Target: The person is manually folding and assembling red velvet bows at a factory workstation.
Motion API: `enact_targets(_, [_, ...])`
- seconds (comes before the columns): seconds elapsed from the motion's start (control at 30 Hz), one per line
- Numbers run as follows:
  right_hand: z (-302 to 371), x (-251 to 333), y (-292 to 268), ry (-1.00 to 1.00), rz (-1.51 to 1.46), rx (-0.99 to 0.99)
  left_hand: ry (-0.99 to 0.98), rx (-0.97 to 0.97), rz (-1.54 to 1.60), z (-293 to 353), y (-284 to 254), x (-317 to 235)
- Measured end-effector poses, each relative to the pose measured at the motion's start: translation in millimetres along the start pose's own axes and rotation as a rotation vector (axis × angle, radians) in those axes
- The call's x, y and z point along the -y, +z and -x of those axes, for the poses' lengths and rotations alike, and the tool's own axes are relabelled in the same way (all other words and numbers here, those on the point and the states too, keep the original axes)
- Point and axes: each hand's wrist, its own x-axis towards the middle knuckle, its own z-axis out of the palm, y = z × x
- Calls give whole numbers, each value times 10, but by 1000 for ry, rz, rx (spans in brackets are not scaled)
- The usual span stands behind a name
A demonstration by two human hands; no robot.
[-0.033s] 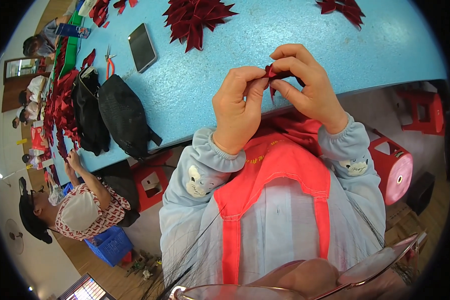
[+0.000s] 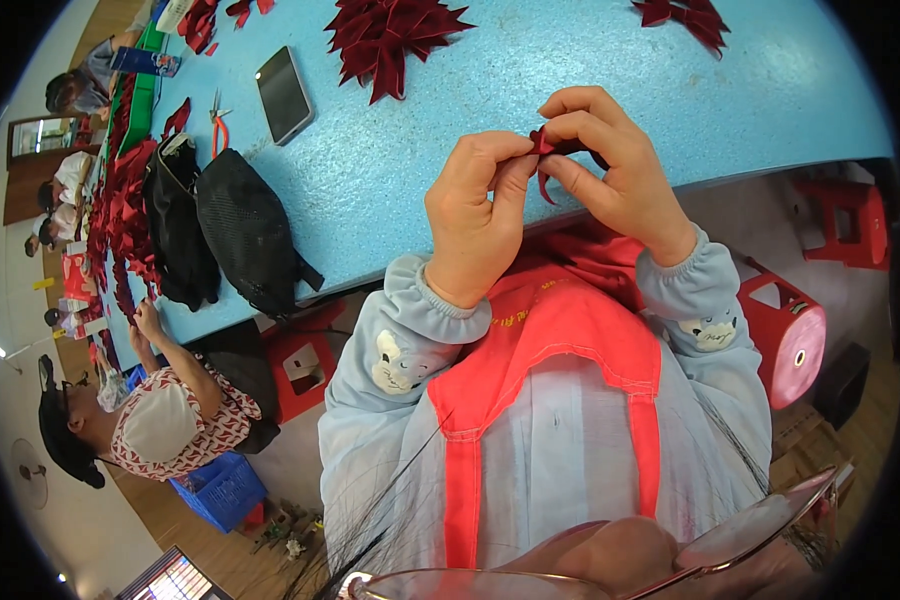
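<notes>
Head view: the left hand (image 2: 480,195) and right hand (image 2: 622,165) pinch a narrow dark-red velvety ribbon (image 2: 543,143) between their fingers, near the edge of the speckled light-blue table (image 2: 390,170). One tail points nearward; another stretch runs rightward, partly hidden, its overall axis unclear.

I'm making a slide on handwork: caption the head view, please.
The left hand and right hand pinch a dark-red ribbon over a blue table, matching bows piled beyond.
</notes>
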Motion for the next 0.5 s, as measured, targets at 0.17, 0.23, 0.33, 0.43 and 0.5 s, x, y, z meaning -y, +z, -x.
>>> enact_targets(0.17, [-4, -47, -15, 201, -437, -2, -75, -29, 248, -41, 75, -44])
enact_targets(0.23, [-5, -73, -1, 316, -534, -57, -186, -65, 435, -26, 102, -41])
enact_targets(0.33, [10, -75, 59, 438, -635, -77, -231, -2, 400, -30, 63, -8])
enact_targets(0.43, [29, -77, 117, 571, -732, -85, -264, 40, 361, -36, 37, 51])
enact_targets(0.5, [31, -88, 160, 614, -842, -133, -281, 63, 297, -25, 24, 82])
